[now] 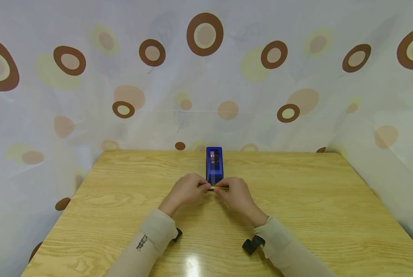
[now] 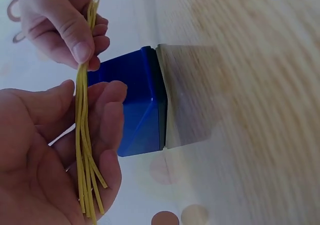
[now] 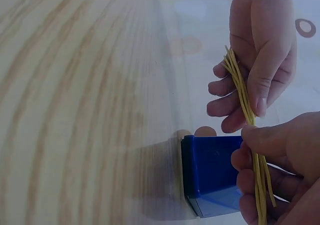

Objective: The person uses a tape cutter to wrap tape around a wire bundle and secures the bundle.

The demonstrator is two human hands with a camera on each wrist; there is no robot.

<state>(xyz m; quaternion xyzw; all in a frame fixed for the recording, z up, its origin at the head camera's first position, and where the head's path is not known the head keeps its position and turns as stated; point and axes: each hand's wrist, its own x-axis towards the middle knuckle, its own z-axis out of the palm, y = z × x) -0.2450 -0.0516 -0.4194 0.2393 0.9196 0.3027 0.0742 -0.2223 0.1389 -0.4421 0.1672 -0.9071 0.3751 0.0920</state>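
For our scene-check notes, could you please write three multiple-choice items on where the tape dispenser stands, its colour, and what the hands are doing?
1. Where does the tape dispenser stand?
A. On the wooden table, just beyond both hands
B. At the table's left edge
C. On the floor

2. What colour is the dispenser?
A. Red
B. Blue
C. White

3. What state are the hands in?
A. Both lie flat and hold nothing
B. Only the right holds something
C. Both grip one bundle of thin yellow strands

Answers: 1 A, the head view shows it mid-table behind the hands; 2 B, blue in all views; 3 C, the left hand and right hand each pinch the bundle.
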